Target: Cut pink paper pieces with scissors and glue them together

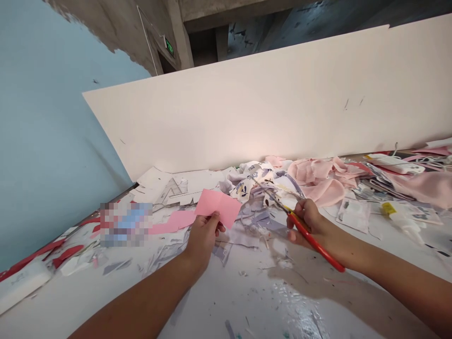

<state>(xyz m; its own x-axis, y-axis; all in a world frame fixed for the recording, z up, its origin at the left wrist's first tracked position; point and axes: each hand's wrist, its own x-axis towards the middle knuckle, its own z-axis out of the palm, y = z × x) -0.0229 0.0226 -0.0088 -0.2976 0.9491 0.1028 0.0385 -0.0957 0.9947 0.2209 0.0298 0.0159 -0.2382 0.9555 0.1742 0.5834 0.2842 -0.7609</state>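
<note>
Left grip (203, 234) pinches shut on a creased pink paper (219, 207) held up at its 1 o'clock. Right grip (308, 220) is closed around red-handled scissors (315, 241), whose blades point to 10 o'clock, their tips hard to make out against floral fabric (263, 181). Pink cloth (323, 183) lies at 1 o'clock, and scraps litter the white table (268, 301).

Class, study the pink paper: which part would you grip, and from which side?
Pinch the pink paper at its near edge, coming from the near left, as the left hand does. It is thin and raised off the table; the scissors point in from the right, so its far part stays free.
</note>
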